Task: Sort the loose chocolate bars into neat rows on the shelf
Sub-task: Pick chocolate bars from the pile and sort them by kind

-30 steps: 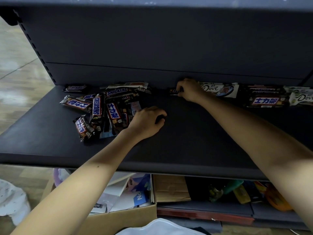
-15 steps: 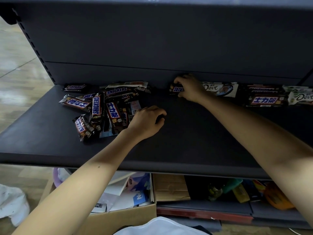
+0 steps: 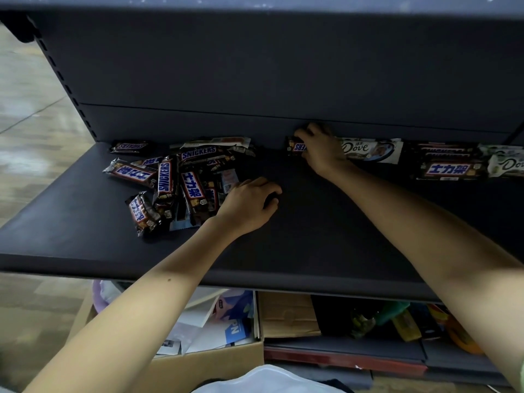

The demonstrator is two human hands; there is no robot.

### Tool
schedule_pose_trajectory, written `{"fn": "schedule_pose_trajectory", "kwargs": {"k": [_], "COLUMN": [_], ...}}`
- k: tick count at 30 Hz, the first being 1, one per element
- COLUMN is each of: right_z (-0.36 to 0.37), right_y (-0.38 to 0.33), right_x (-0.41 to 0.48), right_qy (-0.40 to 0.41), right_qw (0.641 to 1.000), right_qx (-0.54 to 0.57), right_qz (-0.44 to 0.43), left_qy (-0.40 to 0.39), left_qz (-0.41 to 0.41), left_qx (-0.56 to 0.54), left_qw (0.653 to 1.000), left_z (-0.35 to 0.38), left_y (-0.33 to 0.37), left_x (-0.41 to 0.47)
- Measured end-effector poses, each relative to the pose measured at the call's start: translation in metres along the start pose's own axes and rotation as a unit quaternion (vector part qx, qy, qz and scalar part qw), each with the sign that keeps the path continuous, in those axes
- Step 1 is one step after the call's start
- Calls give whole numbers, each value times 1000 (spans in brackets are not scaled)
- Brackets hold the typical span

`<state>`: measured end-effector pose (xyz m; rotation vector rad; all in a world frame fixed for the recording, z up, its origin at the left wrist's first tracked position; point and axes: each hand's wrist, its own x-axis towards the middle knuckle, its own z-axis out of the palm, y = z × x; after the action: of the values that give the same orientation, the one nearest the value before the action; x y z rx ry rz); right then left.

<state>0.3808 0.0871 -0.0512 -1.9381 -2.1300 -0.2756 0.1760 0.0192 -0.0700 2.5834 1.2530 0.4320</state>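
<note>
On the dark shelf, the right hand presses a Snickers bar at the back wall, fingers closed on it. The left hand rests curled, holding nothing, beside the loose pile of bars left of that bar.

Brown Snickers bars — blue lettering; white Dove bar; dark-grey shelf

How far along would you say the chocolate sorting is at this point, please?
Early. Done: a Dove bar and a Snickers stack lined along the back wall. In hand: the right hand places a Snickers bar there. Left: the loose pile beside the left hand.
</note>
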Motion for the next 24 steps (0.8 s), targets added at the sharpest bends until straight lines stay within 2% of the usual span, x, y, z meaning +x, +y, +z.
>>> {"fn": "schedule_pose_trajectory", "kwargs": {"k": [5, 11, 14, 18, 24], "right_z": [-2, -5, -3, 3, 8], "right_y": [-5, -51, -71, -91, -98], "right_x": [-2, 4, 14, 29, 35], "right_qy": [-2, -24, -20, -82, 29], "right_qw": [999, 987, 985, 984, 971], "right_qx": [43, 131, 137, 135, 234], "right_qz": [-4, -92, -106, -88, -32], "left_qy": [1, -37, -2, 53, 116], "left_qz": [-3, -5, -21, -28, -43], "left_qx": [-3, -19, -6, -22, -35], "left_qw": [1000, 999, 1000, 998, 992], "left_z": [-1, -18, -30, -40, -46], "left_y": [1, -1, -6, -14, -26], "left_x": [0, -1, -9, -23, -43]}}
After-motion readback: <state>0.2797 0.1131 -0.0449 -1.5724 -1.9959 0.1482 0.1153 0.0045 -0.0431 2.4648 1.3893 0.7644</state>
